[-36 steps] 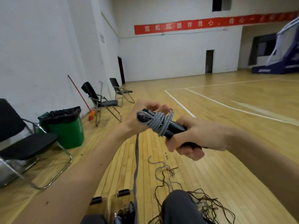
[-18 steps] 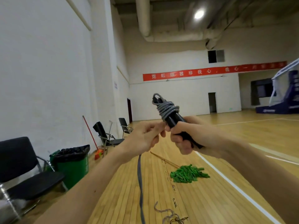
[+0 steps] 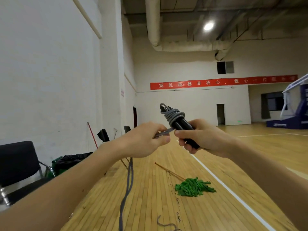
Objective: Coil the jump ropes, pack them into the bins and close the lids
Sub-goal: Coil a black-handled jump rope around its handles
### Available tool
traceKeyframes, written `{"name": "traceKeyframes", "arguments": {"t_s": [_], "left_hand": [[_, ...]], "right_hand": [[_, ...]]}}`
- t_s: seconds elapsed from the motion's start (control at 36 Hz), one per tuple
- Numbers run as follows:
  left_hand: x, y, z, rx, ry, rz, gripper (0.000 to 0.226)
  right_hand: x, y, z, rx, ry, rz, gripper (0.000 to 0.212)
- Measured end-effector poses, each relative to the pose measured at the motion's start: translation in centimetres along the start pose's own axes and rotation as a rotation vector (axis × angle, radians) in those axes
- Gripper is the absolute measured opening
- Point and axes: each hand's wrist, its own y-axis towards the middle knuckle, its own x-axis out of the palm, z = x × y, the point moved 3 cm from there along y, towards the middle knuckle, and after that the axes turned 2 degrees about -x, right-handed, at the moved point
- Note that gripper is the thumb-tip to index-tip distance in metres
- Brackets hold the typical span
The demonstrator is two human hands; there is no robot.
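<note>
The rope (image 3: 174, 116) is held at the centre of the frame, wound in grey turns round the paired black handles (image 3: 182, 125), which are gripped by the right hand (image 3: 205, 136) with its fingers curled round them. The loose end of the rope is pinched by the left hand (image 3: 145, 139) just left of the handles and hangs to the floor (image 3: 150, 197) at the lower centre. A green mop (image 3: 193, 187) is seen on the floor at the lower right, and a chair (image 3: 16, 162) at the left edge.

green mop (image 3: 194, 189) was laid on floor (image 3: 150, 202) | black chair (image 3: 18, 162), green trash can (image 3: 70, 163) were set by wall (image 3: 50, 72) | red banner (image 3: 223, 82) was hung
</note>
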Motion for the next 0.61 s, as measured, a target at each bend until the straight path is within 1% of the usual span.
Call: {"name": "traceKeyframes", "arguments": {"t_s": [0.11,0.17,0.22,0.33,0.44,0.53,0.61], "left_hand": [[-1.0,-0.2,0.6,0.063,0.306,0.040,0.018],[-1.7,-0.2,1.1,0.143,0.458,0.076,0.023],[-2.4,-0.1,1.8,0.220,0.554,0.089,0.023],[-3.2,-0.1,3.1,0.339,0.630,0.080,0.022],[-3.5,-0.5,4.1,0.480,0.679,0.098,0.023],[-4.0,-0.6,4.8,0.516,0.757,0.091,0.027],[-4.7,-0.6,5.4,0.533,0.754,0.072,0.034]], "right_hand": [[0.3,-0.5,0.1,0.021,-0.031,-0.041,0.017],[0.5,-0.9,0.3,0.034,-0.014,-0.067,0.020],[0.8,-1.3,0.5,0.047,0.009,-0.089,0.022],[1.6,-2.1,0.8,0.091,0.063,-0.168,0.017],[2.6,-2.7,0.7,0.128,0.097,-0.232,0.021],[3.3,-3.1,0.2,0.131,0.102,-0.296,0.019],[3.6,-3.4,-0.4,0.140,0.061,-0.393,0.017]]}}
